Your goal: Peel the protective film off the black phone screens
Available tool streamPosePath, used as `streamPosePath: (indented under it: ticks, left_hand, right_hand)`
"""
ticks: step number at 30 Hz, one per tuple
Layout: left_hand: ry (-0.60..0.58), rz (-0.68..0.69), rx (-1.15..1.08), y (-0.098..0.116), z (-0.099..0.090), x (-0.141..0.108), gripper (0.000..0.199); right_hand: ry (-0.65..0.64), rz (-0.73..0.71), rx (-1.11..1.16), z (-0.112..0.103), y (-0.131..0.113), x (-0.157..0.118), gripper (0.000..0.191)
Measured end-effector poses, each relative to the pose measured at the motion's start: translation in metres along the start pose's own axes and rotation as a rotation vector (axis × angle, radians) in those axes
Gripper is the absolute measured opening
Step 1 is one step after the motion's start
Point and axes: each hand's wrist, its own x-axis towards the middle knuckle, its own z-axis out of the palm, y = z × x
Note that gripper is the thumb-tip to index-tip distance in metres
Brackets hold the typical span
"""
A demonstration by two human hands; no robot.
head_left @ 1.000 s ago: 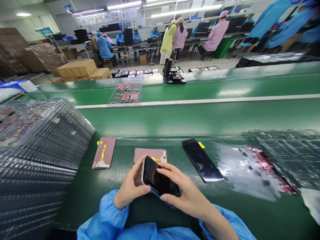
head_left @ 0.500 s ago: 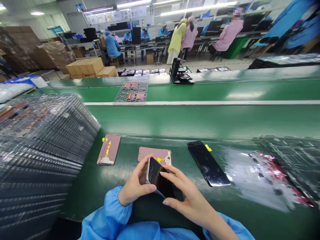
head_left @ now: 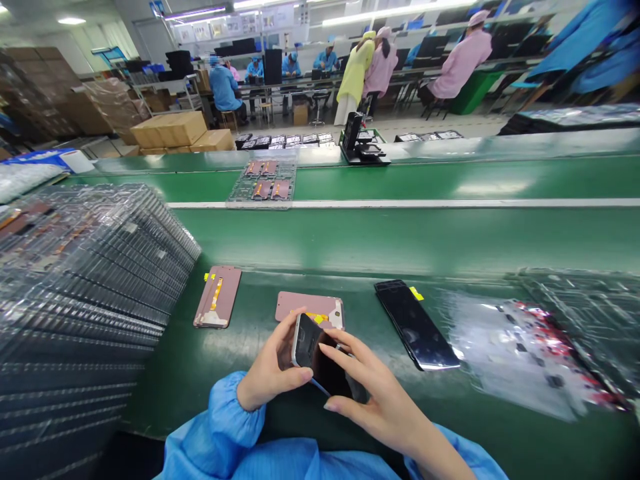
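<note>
A dark-screened phone (head_left: 320, 360) with a silvery edge is held slanted between both hands, low in the middle of the view. My left hand (head_left: 274, 365) grips its left end, thumb along the near edge. My right hand (head_left: 373, 383) holds the right end, with fingers over the screen and the thumb at the near edge. Just beyond them a pinkish screen panel (head_left: 300, 304) lies back up, partly hidden by the hands. Another pinkish panel (head_left: 224, 297) with a yellow tab lies to the left. Black glossy panels (head_left: 419, 327) lie to the right, overlapping.
A tall stack of clear plastic trays (head_left: 150, 267) stands at the left. Clear film with red tabs (head_left: 520, 360) and a clear tray (head_left: 590, 313) lie at the right. Across the green bench are a tray of panels (head_left: 263, 180) and a black fixture (head_left: 363, 147). People work beyond.
Both hands still hold the phone, almost unmoved; its tilt looks slightly different. The view has shifted very slightly.
</note>
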Motion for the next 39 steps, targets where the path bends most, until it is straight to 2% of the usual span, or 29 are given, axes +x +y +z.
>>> streamPosePath:
  ticks: [12, 27, 33, 39]
  left_hand:
    - [-0.013, -0.017, 0.096, 0.001, 0.0, -0.002, 0.089]
    - [-0.107, 0.002, 0.145, 0.007, -0.002, -0.006, 0.082]
    - [-0.125, -0.029, 0.05, 0.011, 0.001, -0.005, 0.083]
    - [-0.101, -0.01, -0.064, 0.003, -0.001, -0.007, 0.085]
  right_hand:
    - [0.007, -0.073, -0.089, -0.003, -0.004, 0.0, 0.063]
    - [0.002, -0.126, -0.101, -0.009, -0.01, -0.001, 0.058]
    - [-0.002, -0.148, -0.102, -0.013, -0.015, 0.002, 0.055]
    - [0.003, -0.219, -0.217, -0.021, -0.02, 0.01, 0.065]
